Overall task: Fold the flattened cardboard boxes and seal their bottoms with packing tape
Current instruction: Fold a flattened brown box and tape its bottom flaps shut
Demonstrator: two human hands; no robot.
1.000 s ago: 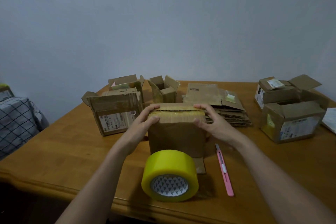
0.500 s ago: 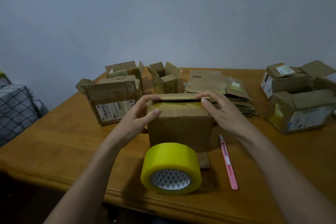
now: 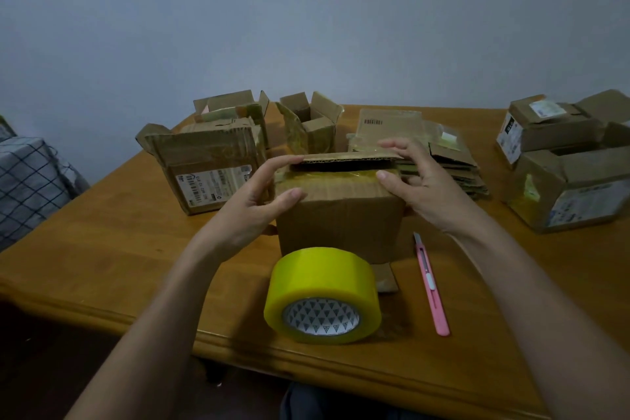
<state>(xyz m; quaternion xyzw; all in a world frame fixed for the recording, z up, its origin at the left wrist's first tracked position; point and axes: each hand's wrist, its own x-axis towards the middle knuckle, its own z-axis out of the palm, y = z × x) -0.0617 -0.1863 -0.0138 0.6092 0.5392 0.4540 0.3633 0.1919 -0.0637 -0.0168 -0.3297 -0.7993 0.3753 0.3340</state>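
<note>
Head view, box (image 3: 341, 215): standing upturned, far flap (image 3: 347, 157) hovering unsealed.
Left hand (image 3: 252, 204): pinching the flap's corner.
Right hand (image 3: 422, 181): fingers gripping the opposite corner.
Risk: flap is likely springing open before the tape roll (image 3: 322, 295) is reached.

— What's at the middle of the table?
— A brown corrugated cardboard box (image 3: 341, 215), upright, top flaps nearly closed with a dark gap.
— And the tape?
— A fat yellow packing-tape roll (image 3: 322, 295) on its side, just in front.
— Other stock?
— Flattened brown cardboard boxes (image 3: 443, 160), stacked behind.
</note>
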